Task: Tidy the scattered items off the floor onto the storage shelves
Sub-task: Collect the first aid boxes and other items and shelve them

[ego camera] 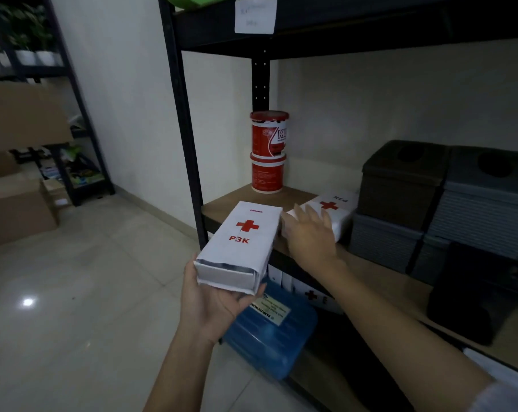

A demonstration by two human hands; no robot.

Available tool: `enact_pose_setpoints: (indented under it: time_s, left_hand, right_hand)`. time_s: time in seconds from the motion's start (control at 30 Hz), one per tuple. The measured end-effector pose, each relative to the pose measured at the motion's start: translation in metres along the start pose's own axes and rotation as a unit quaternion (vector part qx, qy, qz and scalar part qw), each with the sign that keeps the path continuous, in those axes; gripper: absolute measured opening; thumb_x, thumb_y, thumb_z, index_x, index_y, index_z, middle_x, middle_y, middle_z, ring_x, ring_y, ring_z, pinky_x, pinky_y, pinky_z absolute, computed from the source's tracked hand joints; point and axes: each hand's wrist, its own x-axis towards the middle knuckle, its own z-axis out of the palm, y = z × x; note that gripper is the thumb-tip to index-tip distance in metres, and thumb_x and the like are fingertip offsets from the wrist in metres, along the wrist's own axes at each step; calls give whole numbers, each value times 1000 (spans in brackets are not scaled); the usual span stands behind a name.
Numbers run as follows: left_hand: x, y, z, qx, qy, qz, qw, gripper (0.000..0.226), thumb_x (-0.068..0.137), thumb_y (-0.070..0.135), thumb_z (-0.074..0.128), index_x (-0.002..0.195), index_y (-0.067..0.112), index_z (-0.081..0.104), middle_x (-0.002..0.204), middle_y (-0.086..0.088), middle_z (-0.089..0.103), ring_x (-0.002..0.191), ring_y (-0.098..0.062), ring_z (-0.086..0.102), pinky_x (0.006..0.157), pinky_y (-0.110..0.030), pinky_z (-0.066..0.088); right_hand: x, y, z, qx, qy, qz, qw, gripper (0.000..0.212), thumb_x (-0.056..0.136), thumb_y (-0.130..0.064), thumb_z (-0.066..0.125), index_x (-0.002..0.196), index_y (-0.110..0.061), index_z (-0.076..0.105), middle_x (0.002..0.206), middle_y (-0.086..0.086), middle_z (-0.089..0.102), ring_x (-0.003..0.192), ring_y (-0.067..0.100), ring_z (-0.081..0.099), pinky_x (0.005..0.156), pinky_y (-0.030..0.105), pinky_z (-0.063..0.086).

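Left fingers (pixel 253 292): your left hand (pixel 213 304) cups the near end of the white P3K box (pixel 243 242) from below, fingers curled up round its right lower edge; clasped on the box.
Right fingers (pixel 299 212): your right hand (pixel 308 236) is spread flat and loose, holding nothing, over the near end of the second P3K box (pixel 338 209).
Held box, position: in the air at the front edge of the wooden shelf (pixel 228 203), far end over the board, not yet set down.
Held box, handling: judged light, thin card, crushable; the near flap gapes, so contents could slide out toward you.
Hold advised: keep your palm under the open end, or take the 2 long sides; keep it level.
Second box: lying on the shelf just left of the grey bins (pixel 400 203).
Neighbours: 2 red tubs (pixel 269 150) stacked at the shelf's back left corner; the blue case (pixel 272 331) is lower down, below the box.
Placement: bare board between the tubs and the second box looks sufficient.
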Motion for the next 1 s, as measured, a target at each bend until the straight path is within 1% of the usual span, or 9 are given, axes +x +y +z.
enact_pose_setpoints:
  time_s: [0.17, 0.3, 0.4, 0.5, 0.6, 0.73, 0.83, 0.93, 1.0]
  left_hand:
    - [7, 4, 13, 61, 71, 48, 994, 61, 87, 73, 36, 128, 30, 51, 114, -13, 71, 102, -39, 68, 83, -65, 52]
    - [10, 1, 24, 152, 88, 63, 982, 79, 69, 79, 45, 132, 32, 49, 116, -8, 71, 106, -33, 67, 85, -56, 55]
    - [14, 0, 29, 188, 141, 105, 966, 61, 80, 47, 70, 132, 28, 46, 114, -6, 70, 105, -27, 67, 73, -45, 60]
    - [19, -4, 30, 212, 191, 136, 949, 56, 85, 22, 73, 133, 27, 43, 117, -6, 66, 103, -22, 65, 68, -38, 60]
    - [20, -8, 35, 195, 194, 181, 944, 59, 90, 19, 68, 138, 29, 36, 120, -5, 63, 104, -21, 65, 68, -37, 59]
    - [26, -6, 61, 216, 113, 220, 945, 47, 96, 19, 57, 136, 28, 35, 117, -3, 63, 104, -18, 65, 75, -37, 59]
    - [51, -7, 91, 249, 100, 182, 946, 39, 97, 22, 55, 132, 26, 37, 113, -4, 65, 99, -19, 67, 77, -39, 60]
    - [89, -23, 110, 279, 120, 137, 943, 36, 96, 22, 54, 129, 21, 39, 110, -7, 65, 96, -23, 67, 75, -44, 60]
    - [108, -35, 118, 310, 125, 123, 934, 38, 94, 28, 55, 128, 20, 41, 113, -9, 65, 96, -25, 67, 72, -43, 60]
  right_hand:
    - [-6, 23, -4, -71, -25, -15, 997, 66, 94, -20, 51, 153, -30, 23, 158, 6, 28, 145, 28, 24, 113, 53, 20]
    - [-9, 21, -6, -91, -13, 6, 996, 57, 94, -19, 49, 149, -25, 32, 155, 10, 35, 147, 35, 18, 114, 59, 5]
    - [-8, 8, -1, -107, 8, 30, 994, 39, 91, -18, 54, 130, -16, 50, 141, 19, 50, 145, 43, 17, 109, 63, -8]
    - [-13, 12, 8, -86, 28, 30, 995, 35, 80, -14, 59, 115, -12, 62, 131, 22, 59, 141, 49, 25, 110, 66, -9]
    - [-25, 29, 8, -26, 63, -34, 997, 43, 84, -13, 54, 127, -10, 60, 142, 23, 49, 143, 48, 21, 118, 57, -10]
    - [-52, 62, -4, 84, 50, -130, 987, 53, 97, -26, 54, 146, -11, 39, 158, 14, 26, 151, 28, 2, 120, 40, -1]
    - [-74, 81, -17, 78, 56, -176, 980, 58, 93, -44, 60, 140, -13, 45, 158, 9, 28, 152, 21, 0, 121, 41, 8]
    - [-82, 79, -20, 84, 85, -195, 973, 43, 89, -41, 66, 121, -13, 58, 142, 8, 48, 144, 22, 28, 119, 41, 27]
    - [-80, 75, -20, 110, 118, -168, 973, 31, 87, -39, 68, 103, -14, 58, 113, 5, 58, 114, 21, 50, 93, 41, 50]
